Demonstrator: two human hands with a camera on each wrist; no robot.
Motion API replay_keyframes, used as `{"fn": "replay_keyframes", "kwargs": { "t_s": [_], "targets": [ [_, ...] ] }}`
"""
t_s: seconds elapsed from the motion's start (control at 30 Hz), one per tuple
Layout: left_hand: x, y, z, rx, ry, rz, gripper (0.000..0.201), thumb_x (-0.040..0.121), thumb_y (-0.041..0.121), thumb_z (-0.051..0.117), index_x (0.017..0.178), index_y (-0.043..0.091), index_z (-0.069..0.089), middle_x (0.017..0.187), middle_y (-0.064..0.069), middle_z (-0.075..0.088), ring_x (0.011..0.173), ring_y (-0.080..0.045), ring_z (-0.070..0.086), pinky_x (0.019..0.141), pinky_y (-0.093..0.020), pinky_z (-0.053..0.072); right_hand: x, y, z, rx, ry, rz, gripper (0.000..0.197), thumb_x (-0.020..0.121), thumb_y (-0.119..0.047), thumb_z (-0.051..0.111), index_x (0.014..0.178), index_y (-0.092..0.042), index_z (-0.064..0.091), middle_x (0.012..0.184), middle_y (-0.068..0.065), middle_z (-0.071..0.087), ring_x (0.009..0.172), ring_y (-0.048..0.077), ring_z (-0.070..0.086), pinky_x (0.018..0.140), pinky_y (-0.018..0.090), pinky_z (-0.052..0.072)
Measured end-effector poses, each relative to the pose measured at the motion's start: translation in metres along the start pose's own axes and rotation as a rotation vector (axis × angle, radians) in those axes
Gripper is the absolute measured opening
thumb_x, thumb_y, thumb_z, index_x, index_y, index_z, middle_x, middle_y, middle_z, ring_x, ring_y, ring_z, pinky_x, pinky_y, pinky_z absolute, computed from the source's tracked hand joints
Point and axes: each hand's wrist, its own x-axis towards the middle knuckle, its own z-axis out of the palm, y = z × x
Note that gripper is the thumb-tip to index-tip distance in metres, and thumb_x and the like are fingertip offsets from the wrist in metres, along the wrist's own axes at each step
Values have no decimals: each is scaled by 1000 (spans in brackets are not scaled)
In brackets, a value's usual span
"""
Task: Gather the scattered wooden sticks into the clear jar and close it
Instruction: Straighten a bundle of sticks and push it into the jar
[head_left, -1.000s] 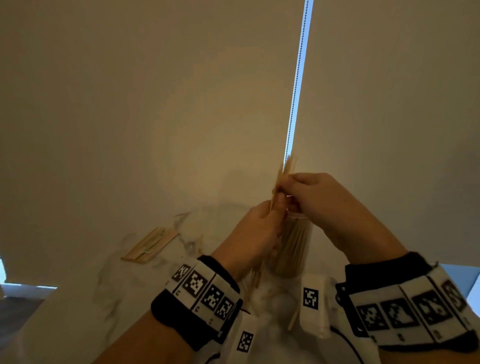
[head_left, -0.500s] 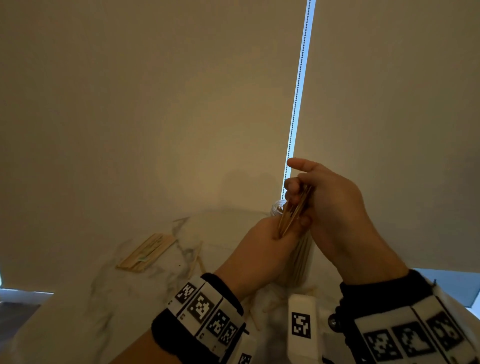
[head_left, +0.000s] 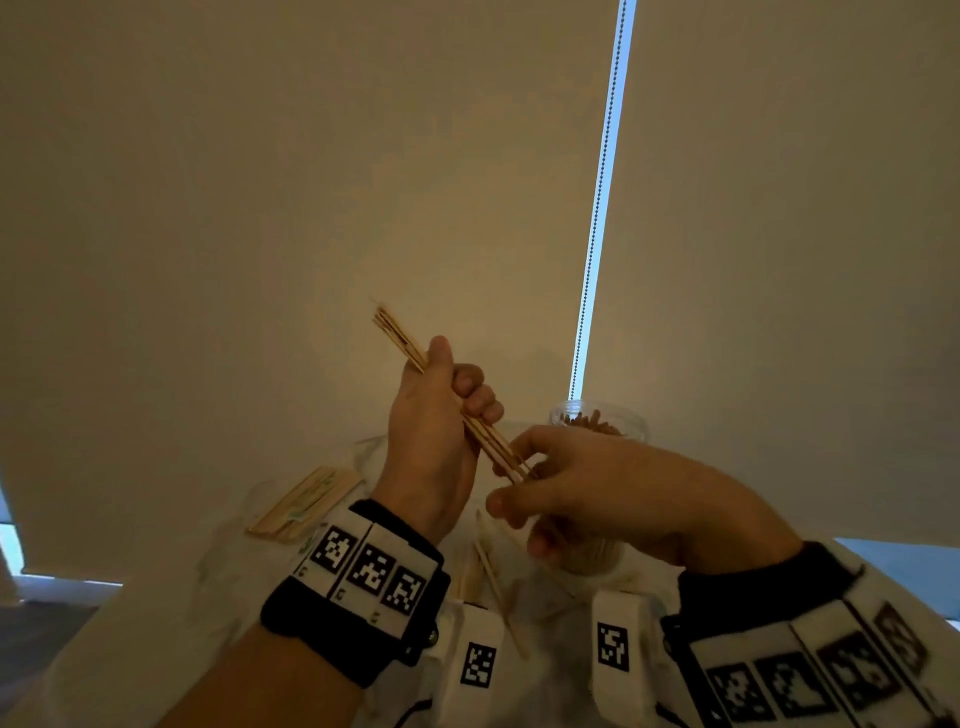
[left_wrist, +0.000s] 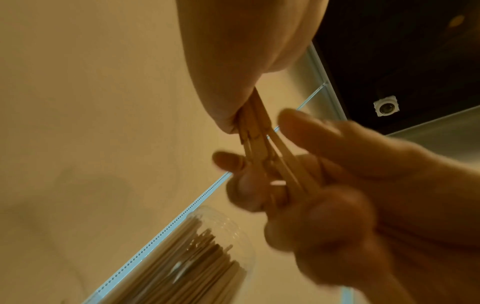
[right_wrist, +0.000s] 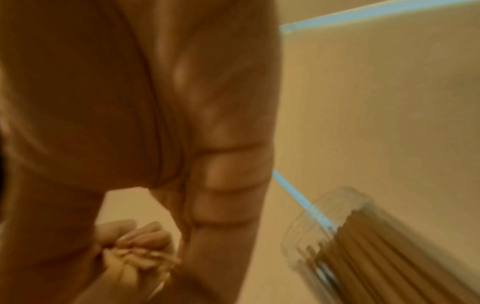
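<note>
My left hand (head_left: 441, 400) is raised and grips a bundle of thin wooden sticks (head_left: 400, 338) that slants up to the left. My right hand (head_left: 571, 483) pinches the bundle's lower ends, in front of the clear jar (head_left: 631, 426). The jar stands upright with no lid on, packed with sticks, its lower part hidden by the right hand. In the left wrist view the sticks (left_wrist: 259, 131) run from the left hand (left_wrist: 233, 61) into the right hand's fingers (left_wrist: 311, 133), above the jar (left_wrist: 207, 257). The right wrist view is blurred and shows the jar (right_wrist: 363, 236) and the left hand (right_wrist: 135, 246).
Several loose sticks (head_left: 493, 577) lie on the white marble table (head_left: 156, 597) between my wrists. A flat stack of wider wooden sticks (head_left: 301, 501) lies at the left. Beige roller blinds with a bead chain (head_left: 597, 208) hang right behind the table.
Both hands were at the jar mouth with sticks. The left hand has since lifted the bundle up and left, and the right hand has dropped in front of the jar.
</note>
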Motion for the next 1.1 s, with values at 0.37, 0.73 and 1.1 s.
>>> {"fn": "replay_keyframes", "kwargs": {
  "t_s": [0.37,0.73,1.1],
  "targets": [
    [2,1,-2,27,23,104,18,107,34,41,96,20,45,61,5,37,49,-8,33,49,-25,36,13,4,12,-245,140,40,46,81,-45,75,114,-24,52,93,3,72,78,17,71,77,34,59],
    [-15,-19,7,486,-28,1,40,107,38,36,121,4,52,86,-4,70,59,-9,65,51,-18,54,20,0,14,-142,297,-109,12,93,-26,58,95,-14,62,77,5,59,68,17,53,66,33,47],
    [-12,-7,6,464,-169,-238,30,97,30,62,114,6,58,106,-13,76,101,-25,72,83,-36,57,13,3,6,-585,217,-166,20,106,-20,40,112,-20,59,99,1,63,79,11,56,70,21,46]
  ]
}}
